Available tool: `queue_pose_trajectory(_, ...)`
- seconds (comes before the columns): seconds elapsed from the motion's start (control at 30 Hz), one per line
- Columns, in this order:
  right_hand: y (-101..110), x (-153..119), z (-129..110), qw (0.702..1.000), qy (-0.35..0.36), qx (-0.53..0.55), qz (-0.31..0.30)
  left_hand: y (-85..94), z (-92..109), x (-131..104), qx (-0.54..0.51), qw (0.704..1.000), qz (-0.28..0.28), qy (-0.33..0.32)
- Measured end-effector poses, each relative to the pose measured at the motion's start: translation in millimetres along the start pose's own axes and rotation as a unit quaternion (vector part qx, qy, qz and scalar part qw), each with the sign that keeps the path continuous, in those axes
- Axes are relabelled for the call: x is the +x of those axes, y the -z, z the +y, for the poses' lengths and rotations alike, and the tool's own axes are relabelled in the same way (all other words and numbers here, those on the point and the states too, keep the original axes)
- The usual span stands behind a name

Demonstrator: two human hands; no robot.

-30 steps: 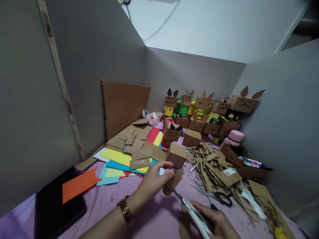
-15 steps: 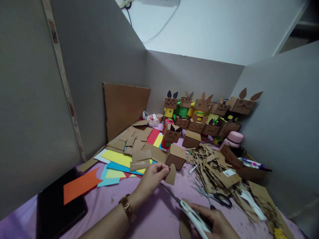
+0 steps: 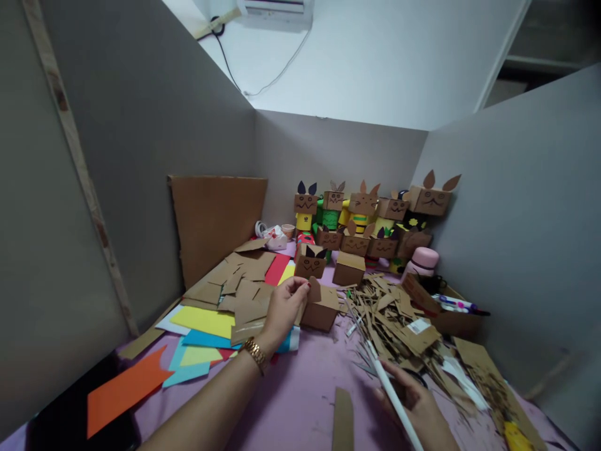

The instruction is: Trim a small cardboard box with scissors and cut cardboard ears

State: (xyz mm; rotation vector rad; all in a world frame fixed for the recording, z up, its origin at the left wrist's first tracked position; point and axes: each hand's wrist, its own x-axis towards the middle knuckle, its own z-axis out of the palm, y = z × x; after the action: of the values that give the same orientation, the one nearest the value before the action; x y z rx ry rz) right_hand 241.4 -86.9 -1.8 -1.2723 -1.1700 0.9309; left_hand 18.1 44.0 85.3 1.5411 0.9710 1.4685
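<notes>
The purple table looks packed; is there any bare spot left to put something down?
Bare purple cloth shows between the left hand and right hand. Coloured papers crowd the left, cardboard scraps the right, box figures the back.

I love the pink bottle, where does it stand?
The pink bottle stands far right by the grey wall, beside the cardboard animal figures, behind the cardboard scraps.

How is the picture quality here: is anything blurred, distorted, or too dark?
Head view: the wide lens bends the grey panels outward; the right hand and its white scissors are slightly smeared; the left hand pinching a cardboard ear is sharper; the light is dim and even, without glare.
</notes>
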Motion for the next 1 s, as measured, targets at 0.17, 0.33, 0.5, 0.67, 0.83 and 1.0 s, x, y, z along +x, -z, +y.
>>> queue_pose_trajectory(0.17,-1,3,-4,0.999,-0.002,0.014,0.045,-7.6,-5,15,0.046,0.998,-0.03,-0.016)
queue_pose_trajectory(0.33,-1,0,-8,1.0,-0.012,-0.003,0.007,-3.9,-17,14,0.015,0.999,-0.029,-0.004)
queue_pose_trajectory(0.5,-4,-1,-11,1.0,-0.007,-0.012,0.017,-2.4,-17,9,-0.022,0.999,-0.033,0.008)
queue_pose_trajectory(0.67,-5,0,-12,0.999,-0.007,-0.035,0.025,-2.3,-15,4,-0.037,0.998,-0.038,0.018)
queue_pose_trajectory(0.83,-4,0,-3,0.999,-0.025,-0.033,-0.005,-1.9,-15,2,-0.052,0.998,-0.032,0.029)
queue_pose_trajectory(1.0,-4,0,5,0.998,-0.036,-0.001,-0.051,-4.5,-5,-2,-0.092,0.995,-0.003,0.044)
